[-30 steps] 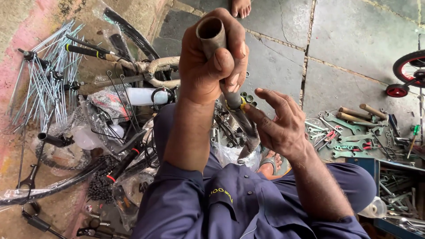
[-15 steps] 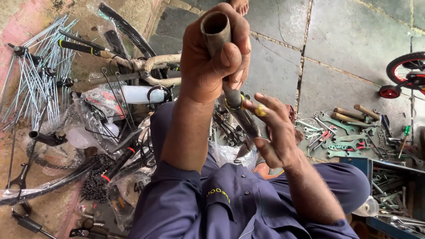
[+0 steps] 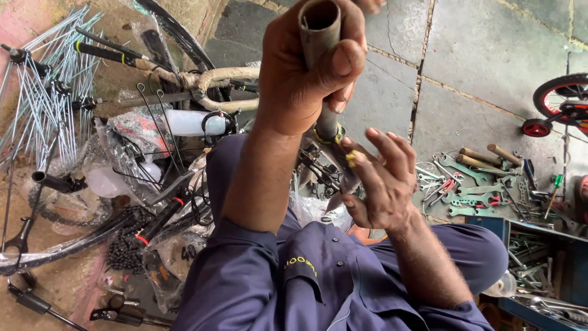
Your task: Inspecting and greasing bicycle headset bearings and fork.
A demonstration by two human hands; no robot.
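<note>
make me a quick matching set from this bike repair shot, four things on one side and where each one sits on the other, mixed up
Things:
1. metal tube
2. bundle of spokes
3. wrenches
4. small red wheel

Places:
a. spread on the stone floor right of the right hand
b. gripped in the left hand
c. far left, against the wall
d. right edge, beside a small bicycle's tyre

Pairs: 1-b, 2-c, 3-a, 4-d

tube (image 3: 318,30): dull grey metal | spokes (image 3: 43,104): shiny metal | floor (image 3: 478,73): rough stone
</note>
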